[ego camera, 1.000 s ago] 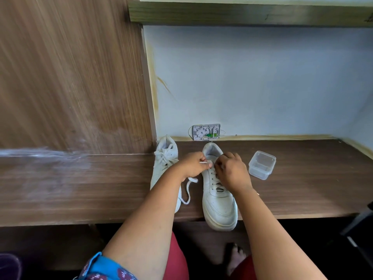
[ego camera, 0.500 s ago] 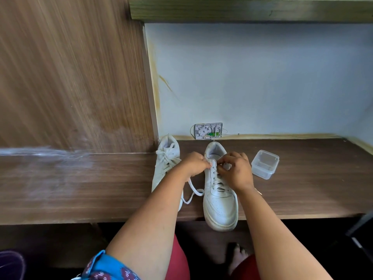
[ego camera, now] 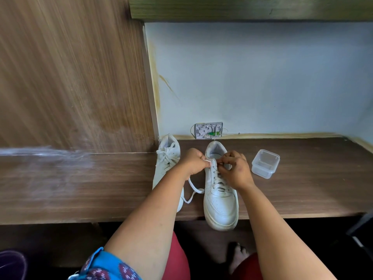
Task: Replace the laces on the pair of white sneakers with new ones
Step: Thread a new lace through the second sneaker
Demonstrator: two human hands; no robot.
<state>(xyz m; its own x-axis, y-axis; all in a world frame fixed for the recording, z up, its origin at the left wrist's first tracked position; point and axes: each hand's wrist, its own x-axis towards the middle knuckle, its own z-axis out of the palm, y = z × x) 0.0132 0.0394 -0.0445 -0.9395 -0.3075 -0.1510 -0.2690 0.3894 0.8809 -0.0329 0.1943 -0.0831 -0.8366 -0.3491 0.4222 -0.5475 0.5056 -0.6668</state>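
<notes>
Two white sneakers stand on the dark wooden desk (ego camera: 302, 188). The right sneaker (ego camera: 221, 207) has its toe over the desk's front edge and a white lace (ego camera: 193, 194) partly threaded through it. My left hand (ego camera: 193, 163) pinches one lace end beside the top left eyelets, and the slack of that lace loops on the desk between the shoes. My right hand (ego camera: 236, 168) pinches the lace at the top right eyelets, covering them. The left sneaker (ego camera: 167, 158) is laced and tied, partly hidden by my left forearm.
An open clear plastic container (ego camera: 265, 163) sits to the right of the shoes. A small wall box with wires (ego camera: 209, 130) is behind them. A wooden panel (ego camera: 70, 77) rises on the left, a shelf (ego camera: 242, 9) overhead. A bare foot (ego camera: 238, 257) shows below the desk.
My right hand has moved up from the shoe's middle to the top eyelets. The loose lace loop between the shoes has shifted toward the right sneaker. The camera has tilted slightly.
</notes>
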